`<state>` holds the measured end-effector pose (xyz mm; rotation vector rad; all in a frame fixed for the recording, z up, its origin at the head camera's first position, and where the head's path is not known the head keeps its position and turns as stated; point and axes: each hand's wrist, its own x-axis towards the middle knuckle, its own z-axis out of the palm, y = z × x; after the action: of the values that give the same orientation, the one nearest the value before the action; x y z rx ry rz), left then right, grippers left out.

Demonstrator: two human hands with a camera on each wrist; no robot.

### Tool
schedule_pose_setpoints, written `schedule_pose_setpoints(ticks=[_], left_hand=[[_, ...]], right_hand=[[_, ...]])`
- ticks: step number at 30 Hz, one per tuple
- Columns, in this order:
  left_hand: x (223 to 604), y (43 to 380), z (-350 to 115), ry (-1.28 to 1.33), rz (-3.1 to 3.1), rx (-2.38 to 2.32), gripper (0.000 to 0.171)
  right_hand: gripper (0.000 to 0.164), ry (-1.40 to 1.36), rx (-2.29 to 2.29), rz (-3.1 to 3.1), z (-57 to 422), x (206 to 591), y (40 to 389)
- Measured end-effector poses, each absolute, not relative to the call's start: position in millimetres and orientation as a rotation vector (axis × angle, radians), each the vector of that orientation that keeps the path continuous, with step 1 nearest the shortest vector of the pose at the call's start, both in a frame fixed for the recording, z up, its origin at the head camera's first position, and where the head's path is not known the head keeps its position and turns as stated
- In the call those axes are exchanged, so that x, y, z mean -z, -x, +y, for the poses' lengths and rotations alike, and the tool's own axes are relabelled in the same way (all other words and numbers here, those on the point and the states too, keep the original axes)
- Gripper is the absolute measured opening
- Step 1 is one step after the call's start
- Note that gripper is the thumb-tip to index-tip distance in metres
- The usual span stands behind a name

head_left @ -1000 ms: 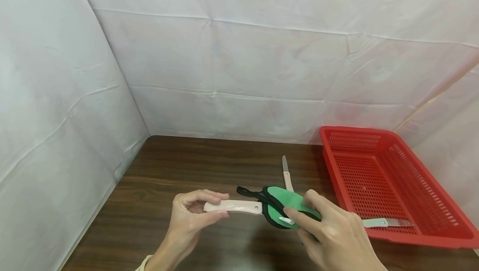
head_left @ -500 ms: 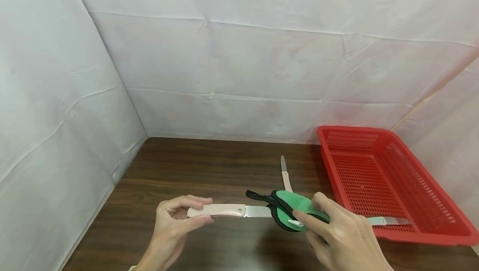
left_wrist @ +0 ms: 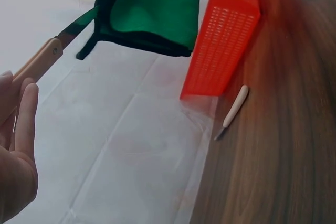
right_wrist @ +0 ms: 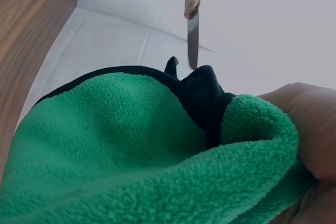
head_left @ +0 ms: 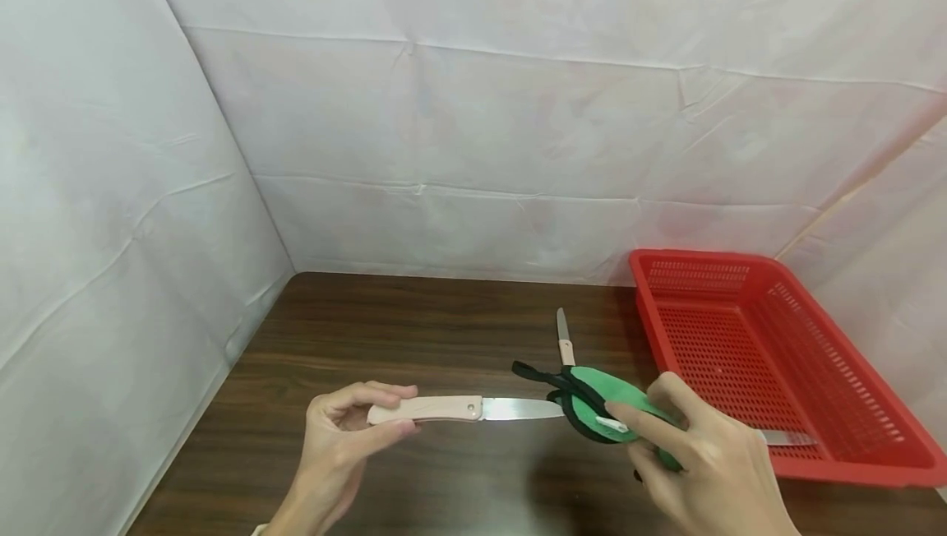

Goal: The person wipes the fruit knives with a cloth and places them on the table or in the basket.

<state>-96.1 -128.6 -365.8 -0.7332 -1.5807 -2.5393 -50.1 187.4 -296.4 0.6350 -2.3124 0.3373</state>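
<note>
My left hand [head_left: 348, 441] pinches the pale handle of a folding knife [head_left: 429, 409] between thumb and fingers. The knife's bare blade [head_left: 518, 409] points right, its tip right at the edge of a green cloth. That cloth [right_wrist: 105, 135] is fluffy with black trim, a black hanging loop and a white tag. It is folded over in my right hand [head_left: 706, 454], which grips it above the table. In the right wrist view the blade stands beyond the trim. Part of the cloth is hidden behind the right fingers.
A second pale-handled knife [head_left: 563, 326] lies on the brown wooden table [head_left: 385, 330], blade toward the back. At the right is a red perforated basket [head_left: 654, 330], with another knife [head_left: 787, 438] in its front part, partly hidden by the right hand. White sheeting [head_left: 473, 125] hangs behind.
The cloth, which covered the blade, has slid off it to the right with my right hand. My left hand has moved left with the knife, so the blade now shows.
</note>
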Motion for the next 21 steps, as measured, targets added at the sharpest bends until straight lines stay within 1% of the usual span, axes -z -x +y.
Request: schedule_pose_setpoints(ticks=[3, 4, 6, 7, 10, 11, 12, 16, 21], left_hand=[[364, 98, -125, 0.689, -1.608, 2.53, 0.03], [363, 99, -123, 0.684, -1.607, 2.527, 0.03], [362, 102, -119, 0.679, -1.606, 2.523, 0.029], [361, 104, -116, 0.675, -1.611, 2.52, 0.028], [358, 110, -105, 0.691, -1.601, 2.522, 0.026], [357, 112, -100, 0.702, -1.595, 2.521, 0.026], [356, 114, -95, 0.705, -1.596, 2.523, 0.025], [353, 124, -77, 0.703, -1.608, 2.557, 0.023], [350, 135, -60, 0.642, -1.666, 2.575, 0.019]], right_hand=[[0.043, -0.576, -0.312, -2.331, 194, 300, 50], [0.047, -0.552, -0.292, -2.342, 195, 302, 49], [0.045, -0.532, -0.273, -2.362, 198, 305, 49], [0.041, -0.529, -0.267, -2.374, 199, 306, 49], [0.023, -0.53, -0.252, -2.407, 200, 311, 48], [0.022, -0.525, -0.247, -2.423, 200, 312, 47], [0.022, -0.515, -0.239, -2.437, 200, 314, 47], [0.033, -0.442, -0.211, -2.506, 197, 318, 44], [0.034, -0.402, -0.197, -2.553, 195, 320, 42]])
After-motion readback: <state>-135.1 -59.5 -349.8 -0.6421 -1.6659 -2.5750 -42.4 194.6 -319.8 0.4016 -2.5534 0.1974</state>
